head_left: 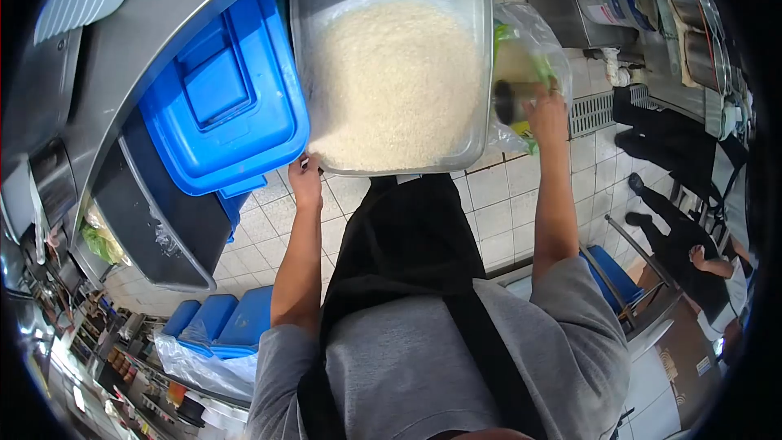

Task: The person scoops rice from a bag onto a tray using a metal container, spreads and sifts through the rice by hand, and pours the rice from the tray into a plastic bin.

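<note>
A large clear plastic tub point(391, 169) holds a heap of pale, rice-like grains point(399, 81). My left hand point(306, 185) is closed at the tub's near left corner, fingers curled on its edge. Just beside those fingers is the corner of a blue plastic lid point(216, 85) with a recessed middle. To the right of the tub, my right hand point(547, 118) grips a cylindrical cup-like container point(517, 102), smeared by motion, with a dark round end towards the tub. It is over a clear plastic bag point(554, 45) with green and yellow print.
A steel counter edge point(167, 41) curves along the left, above a dark grey bin point(163, 212). Several blue bins point(216, 322) stand behind on the left. On the right are a floor drain grate point(592, 116), a blue-seated chair point(615, 273) and two people in dark clothes point(680, 257).
</note>
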`<action>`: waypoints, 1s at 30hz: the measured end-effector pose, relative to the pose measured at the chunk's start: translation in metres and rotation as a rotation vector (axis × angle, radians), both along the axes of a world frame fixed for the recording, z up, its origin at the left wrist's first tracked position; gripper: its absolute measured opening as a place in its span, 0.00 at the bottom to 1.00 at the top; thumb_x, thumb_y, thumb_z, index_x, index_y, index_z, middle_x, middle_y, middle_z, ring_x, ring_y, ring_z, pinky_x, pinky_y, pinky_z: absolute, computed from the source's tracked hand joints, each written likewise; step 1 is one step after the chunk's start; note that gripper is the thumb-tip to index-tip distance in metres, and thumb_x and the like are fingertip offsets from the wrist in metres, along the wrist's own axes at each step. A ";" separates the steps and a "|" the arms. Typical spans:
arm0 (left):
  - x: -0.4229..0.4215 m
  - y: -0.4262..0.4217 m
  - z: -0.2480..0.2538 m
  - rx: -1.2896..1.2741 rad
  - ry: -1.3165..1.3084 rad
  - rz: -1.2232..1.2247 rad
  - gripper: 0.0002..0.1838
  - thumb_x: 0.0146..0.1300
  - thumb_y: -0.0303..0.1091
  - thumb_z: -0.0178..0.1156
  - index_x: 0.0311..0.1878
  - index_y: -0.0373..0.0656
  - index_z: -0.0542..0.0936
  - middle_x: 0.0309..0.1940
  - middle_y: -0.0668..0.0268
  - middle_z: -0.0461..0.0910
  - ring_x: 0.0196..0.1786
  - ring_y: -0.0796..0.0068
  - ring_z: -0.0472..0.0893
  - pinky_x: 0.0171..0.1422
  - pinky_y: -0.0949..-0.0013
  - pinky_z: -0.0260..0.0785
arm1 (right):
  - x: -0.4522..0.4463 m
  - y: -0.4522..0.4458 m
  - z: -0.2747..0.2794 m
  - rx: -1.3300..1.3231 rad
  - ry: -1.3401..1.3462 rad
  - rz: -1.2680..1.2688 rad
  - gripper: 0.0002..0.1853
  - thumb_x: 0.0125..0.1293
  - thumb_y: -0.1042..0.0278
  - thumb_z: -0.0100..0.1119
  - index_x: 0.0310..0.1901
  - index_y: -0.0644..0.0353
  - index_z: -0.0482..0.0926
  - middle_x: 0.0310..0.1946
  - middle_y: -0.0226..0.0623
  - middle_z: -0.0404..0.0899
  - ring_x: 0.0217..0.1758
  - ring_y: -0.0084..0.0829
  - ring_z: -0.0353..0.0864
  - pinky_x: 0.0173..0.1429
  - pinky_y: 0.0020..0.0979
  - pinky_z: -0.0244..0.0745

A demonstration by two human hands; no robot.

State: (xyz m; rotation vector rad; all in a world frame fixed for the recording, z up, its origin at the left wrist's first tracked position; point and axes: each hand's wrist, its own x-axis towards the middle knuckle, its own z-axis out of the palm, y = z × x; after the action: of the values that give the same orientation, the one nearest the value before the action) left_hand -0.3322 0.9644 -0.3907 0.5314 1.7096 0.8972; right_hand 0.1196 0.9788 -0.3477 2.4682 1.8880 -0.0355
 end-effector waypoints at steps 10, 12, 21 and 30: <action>0.021 0.015 -0.016 -0.034 0.122 -0.051 0.17 0.62 0.40 0.52 0.48 0.38 0.74 0.42 0.62 0.76 0.46 0.72 0.73 0.53 0.69 0.64 | -0.051 0.000 -0.085 0.031 0.850 -0.319 0.24 0.67 0.50 0.39 0.44 0.64 0.75 0.40 0.55 0.76 0.47 0.50 0.75 0.51 0.41 0.67; 0.025 0.026 -0.019 -0.006 0.133 0.038 0.22 0.64 0.46 0.50 0.51 0.36 0.74 0.45 0.60 0.76 0.49 0.70 0.72 0.56 0.68 0.62 | -0.059 -0.004 -0.094 0.228 0.928 -0.396 0.27 0.68 0.48 0.37 0.48 0.66 0.73 0.43 0.56 0.75 0.48 0.52 0.74 0.52 0.41 0.66; 0.067 -0.034 0.019 -0.108 0.571 -0.195 0.34 0.64 0.58 0.38 0.39 0.30 0.78 0.34 0.40 0.77 0.44 0.45 0.76 0.49 0.58 0.65 | -0.035 -0.062 -0.040 0.140 0.953 -0.340 0.21 0.69 0.57 0.39 0.43 0.70 0.73 0.35 0.50 0.76 0.39 0.40 0.71 0.48 0.37 0.65; 0.121 -0.077 0.131 0.145 0.116 -0.072 0.25 0.67 0.50 0.43 0.37 0.35 0.77 0.29 0.53 0.78 0.35 0.66 0.78 0.41 0.66 0.67 | -0.006 -0.116 0.137 0.245 0.907 -0.358 0.26 0.70 0.52 0.34 0.46 0.73 0.71 0.41 0.51 0.75 0.43 0.39 0.73 0.50 0.36 0.65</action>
State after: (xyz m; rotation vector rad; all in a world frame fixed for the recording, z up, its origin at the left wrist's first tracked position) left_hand -0.2117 0.8870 -0.2599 0.7494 1.7262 0.9586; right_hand 0.1135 0.8625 -0.2110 3.2636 1.6579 -1.1744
